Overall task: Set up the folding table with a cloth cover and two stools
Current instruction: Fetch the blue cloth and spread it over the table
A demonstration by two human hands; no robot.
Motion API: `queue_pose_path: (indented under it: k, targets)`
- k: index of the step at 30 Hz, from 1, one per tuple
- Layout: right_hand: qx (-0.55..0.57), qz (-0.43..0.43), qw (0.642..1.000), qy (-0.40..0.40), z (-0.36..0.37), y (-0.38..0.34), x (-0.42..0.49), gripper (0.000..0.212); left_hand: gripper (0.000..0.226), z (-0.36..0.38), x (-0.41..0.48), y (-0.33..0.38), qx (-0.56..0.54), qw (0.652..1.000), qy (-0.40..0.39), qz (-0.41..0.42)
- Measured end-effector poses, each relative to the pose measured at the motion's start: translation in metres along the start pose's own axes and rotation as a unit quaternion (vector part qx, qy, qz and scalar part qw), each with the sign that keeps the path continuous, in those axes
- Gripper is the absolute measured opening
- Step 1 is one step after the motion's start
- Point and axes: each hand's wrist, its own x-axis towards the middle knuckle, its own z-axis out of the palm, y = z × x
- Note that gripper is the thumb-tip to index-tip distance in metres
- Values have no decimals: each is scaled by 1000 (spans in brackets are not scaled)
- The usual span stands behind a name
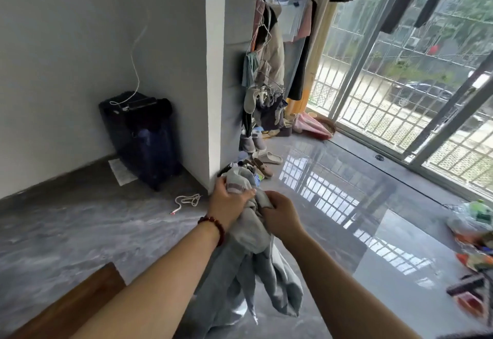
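"Brown wooden slab (74,306) nearest us, bottom left. Table top or stool, I can't tell from this corner of it."

"Just past it the forearms stretch forward, and between them hangs the crumpled pale grey fabric cloth (250,272), up in the air above the glossy grey tiled floor (346,232), on no table yet."

"Grips?"

"Left hand (226,202), the one wearing the red bead bracelet (217,225), has its fingers curled round the bunched top end. Right hand (282,217) sits just beside it, fingers closed on a fold of the same bunch."

"So the step looks like opening it out. How to do that well?"

"I'd say find a hem, walk the hands apart along it to two corners, then flick — and keep the tail off the floor."

"Which way does it lie?"

"Long axis runs from the hands down and back toward the wearer. The gathered end points up and away, at the white wall corner (213,98); the loose end dangles low."

"Beyond that?"

"White cable (186,201) on the floor, dark blue suitcase (141,135) — then hanging clothes (272,53) by the barred window (400,85)."
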Motion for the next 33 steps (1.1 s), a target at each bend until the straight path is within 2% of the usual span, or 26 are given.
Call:
queue_pose_path:
  k: [5,7,9,11,17,21,25,30,33]
  targets:
    - [-13,13,998,53,-10,0,-17,15,78,4,-21,4,-6,993,-65,96]
    - [-20,24,997,76,-18,1,-27,15,68,7,-34,7,5,987,-103,122]
    - [-11,47,995,89,-24,2,-42,12,52,9,-51,10,20,983,-134,121]
    - [-1,64,993,94,-30,4,-61,11,45,11,-68,9,48,979,-161,118]
    - [84,69,989,101,-47,8,-138,15,55,9,-122,-5,121,961,-219,118]
    - [113,76,984,112,-56,14,-194,18,66,13,-169,-19,194,935,-252,155]
    - [125,74,981,130,-60,18,-242,20,52,12,-210,-28,236,923,-237,189]
    - [139,60,978,145,-52,12,-285,24,28,-1,-249,-37,214,940,-179,194]
    - [137,54,978,150,-42,11,-302,14,22,-14,-260,-41,217,942,-174,186]
